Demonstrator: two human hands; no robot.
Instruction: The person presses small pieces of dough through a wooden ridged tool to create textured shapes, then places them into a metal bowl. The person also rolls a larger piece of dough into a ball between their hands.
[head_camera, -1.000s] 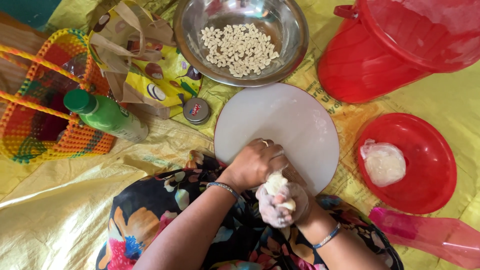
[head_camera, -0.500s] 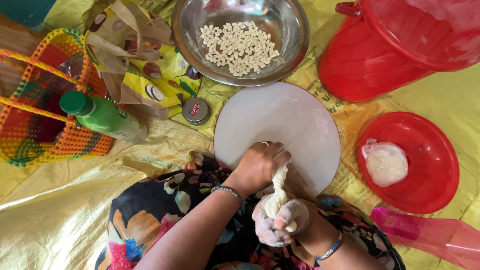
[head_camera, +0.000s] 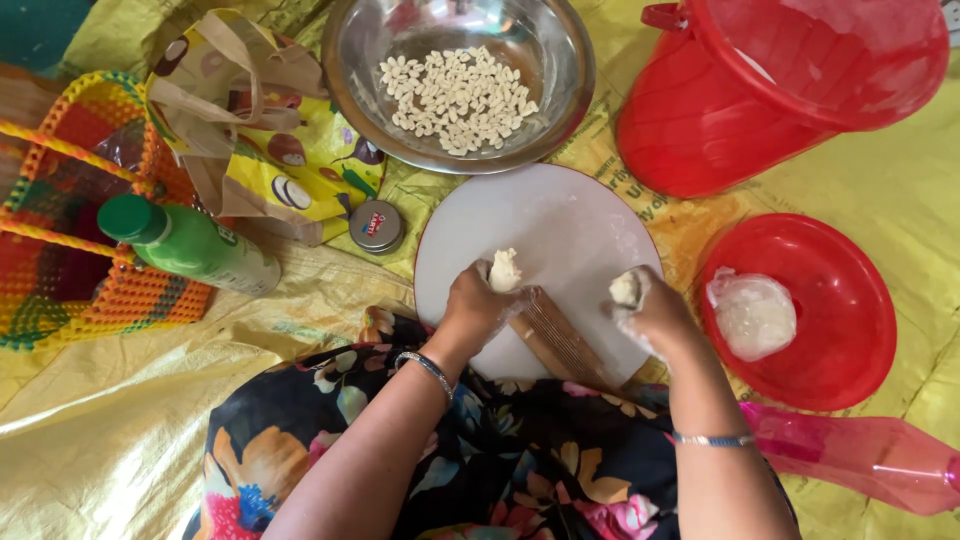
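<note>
Both hands clenched, left hand (head_camera: 478, 305) and right hand (head_camera: 652, 310) each around a dough piece (head_camera: 503, 269) over the white board (head_camera: 560, 225).

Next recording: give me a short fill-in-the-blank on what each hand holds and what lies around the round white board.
1. The left hand and right hand each hold a small piece of ____.
2. The shiny steel bowl beyond the round white board holds many small pale ____.
3. The lump wrapped in clear plastic sits in a shallow ____ plastic bowl.
4. The green plastic bottle lies against a woven ____.

Missing words: dough; pieces; red; basket
</note>
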